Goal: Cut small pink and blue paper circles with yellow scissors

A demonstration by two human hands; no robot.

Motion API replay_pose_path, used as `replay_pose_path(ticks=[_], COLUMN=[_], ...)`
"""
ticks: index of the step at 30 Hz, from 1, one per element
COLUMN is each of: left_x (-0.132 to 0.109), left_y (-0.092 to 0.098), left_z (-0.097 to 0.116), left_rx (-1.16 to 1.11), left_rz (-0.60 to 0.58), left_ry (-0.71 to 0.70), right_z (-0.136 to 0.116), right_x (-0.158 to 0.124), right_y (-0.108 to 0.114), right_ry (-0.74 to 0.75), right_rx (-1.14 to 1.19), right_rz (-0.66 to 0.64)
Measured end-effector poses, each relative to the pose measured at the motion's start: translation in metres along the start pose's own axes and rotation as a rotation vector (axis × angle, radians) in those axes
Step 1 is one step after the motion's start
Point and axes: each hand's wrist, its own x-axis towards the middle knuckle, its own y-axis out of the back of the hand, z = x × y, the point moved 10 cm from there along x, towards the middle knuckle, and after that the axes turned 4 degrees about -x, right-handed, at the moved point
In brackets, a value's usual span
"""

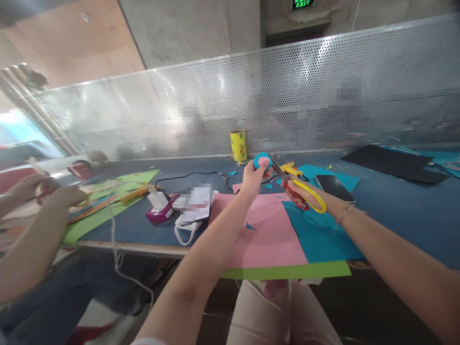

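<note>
Scissors (302, 185) in R hand (297, 191), L hand (253, 175) pinching blue/pink paper (263, 160); grn sign (302, 4): EXIT

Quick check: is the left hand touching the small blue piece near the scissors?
Touching. The head view shows the left hand pinching the small blue piece, with the thumb over its pink patch.

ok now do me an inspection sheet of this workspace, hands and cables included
Surface: blue tabletop
Job's things: blue-and-pink piece; scissors, blades beside it, contact unclear
Clutter: paper scraps, phone, pink sheet, black sheet, yellow cylinder
Hands: left hand pinches the piece; right hand grips the scissors
Cables: black cable on the table; white cable hangs over the front edge
Surroundings: perforated screen behind; lit exit sign; another person's hand at left
</note>
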Motion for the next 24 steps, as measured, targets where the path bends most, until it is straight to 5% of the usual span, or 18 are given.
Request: replay_pose_path(ticks=[6, 11, 16, 24], left_x=[0.003, 0.005, 0.001, -0.013], left_y=[0.010, 0.023, 0.035, 0.030], left_z=[0.008, 0.018, 0.031, 0.049], left_rx=[0.018, 0.083, 0.132, 0.329], left_rz=[0.080, 0.166, 0.246, 0.237], left_ry=[-0.087, -0.175, -0.263, -0.400], right_z=[-0.010, -0.003, -0.001, 0.011], right_x=[-0.003, 0.006, 0.016, 0.020], right_y=[0.012, 0.020, 0.042, 0.037], right_ry=[-0.078, -0.041, 0.144, 0.126], right_rx=[-0.151, -0.258, -0.533, -0.613], right_rz=[0.151, 0.155, 0.325, 0.272])
